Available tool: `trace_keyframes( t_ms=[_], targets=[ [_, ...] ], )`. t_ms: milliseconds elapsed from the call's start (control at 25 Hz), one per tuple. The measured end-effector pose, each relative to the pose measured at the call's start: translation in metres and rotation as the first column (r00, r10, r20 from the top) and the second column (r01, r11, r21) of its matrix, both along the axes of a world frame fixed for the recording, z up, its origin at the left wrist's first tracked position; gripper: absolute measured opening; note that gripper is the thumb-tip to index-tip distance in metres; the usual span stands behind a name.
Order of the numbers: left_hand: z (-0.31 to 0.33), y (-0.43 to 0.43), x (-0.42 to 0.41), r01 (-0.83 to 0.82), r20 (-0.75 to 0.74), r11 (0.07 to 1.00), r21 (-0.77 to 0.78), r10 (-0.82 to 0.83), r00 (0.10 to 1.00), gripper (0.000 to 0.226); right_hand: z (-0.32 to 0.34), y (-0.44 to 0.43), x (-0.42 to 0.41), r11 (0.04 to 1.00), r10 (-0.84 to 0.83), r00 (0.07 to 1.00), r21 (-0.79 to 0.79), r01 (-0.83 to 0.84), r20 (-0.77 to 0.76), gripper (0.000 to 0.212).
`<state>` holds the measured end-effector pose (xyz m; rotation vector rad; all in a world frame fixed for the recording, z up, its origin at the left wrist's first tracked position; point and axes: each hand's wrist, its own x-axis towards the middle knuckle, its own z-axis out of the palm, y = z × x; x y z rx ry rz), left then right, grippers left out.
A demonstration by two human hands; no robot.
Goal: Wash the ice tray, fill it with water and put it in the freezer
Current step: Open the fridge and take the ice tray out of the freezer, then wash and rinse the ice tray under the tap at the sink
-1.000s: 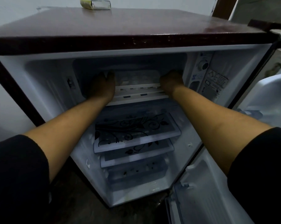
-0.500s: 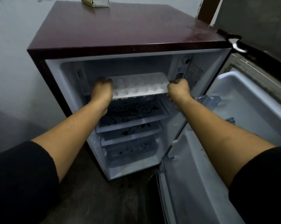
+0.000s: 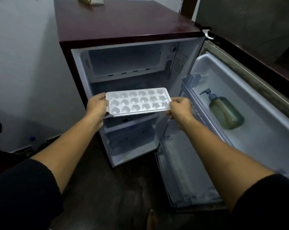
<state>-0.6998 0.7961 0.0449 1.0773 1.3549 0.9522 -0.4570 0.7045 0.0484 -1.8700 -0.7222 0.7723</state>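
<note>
A white plastic ice tray [image 3: 138, 101] with round and star-shaped cells hangs level in front of the open small fridge [image 3: 123, 24]. My left hand [image 3: 97, 105] grips its left end, thumb on the rim. My right hand [image 3: 180, 107] pinches its right end. The freezer compartment [image 3: 123, 63] at the top of the fridge stands open and dark, above and behind the tray. I cannot tell whether the cells hold anything.
The fridge door [image 3: 240, 113] is swung open to the right, with a pump bottle [image 3: 225, 112] lying on its shelf. A yellow box [image 3: 90, 0] sits on the fridge top. Patterned shelves [image 3: 130, 125] show below the tray. The floor in front is dark.
Both hands have drawn the ice tray out of the freezer compartment and lowered it toward me. I have stepped back, so the whole fridge and its door show.
</note>
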Motion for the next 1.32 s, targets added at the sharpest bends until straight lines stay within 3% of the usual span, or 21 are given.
trace_keyframes(
  t_ms=[440, 800, 1080, 1320],
  targets=[
    [-0.034, -0.117, -0.071, 0.213, 0.041, 0.965, -0.155, -0.209, 0.977, 0.039, -0.069, -0.177, -0.066, 0.997, -0.075, 0.985, -0.034, 0.070, -0.157, 0.022],
    [-0.076, -0.250, -0.081, 0.393, 0.058, 0.887, -0.241, -0.391, 0.919, 0.037, -0.099, -0.352, -0.093, 0.975, -0.217, 0.962, -0.096, 0.203, -0.168, 0.020],
    [-0.095, -0.346, -0.048, 0.579, 0.089, 0.764, -0.283, -0.580, 0.810, 0.042, -0.101, -0.493, -0.098, 0.902, -0.425, 0.896, -0.142, 0.408, -0.129, 0.020],
    [-0.086, -0.388, 0.007, 0.740, 0.090, 0.618, -0.265, -0.748, 0.657, 0.042, -0.087, -0.570, -0.095, 0.803, -0.592, 0.802, -0.136, 0.580, -0.079, 0.017]
  ],
)
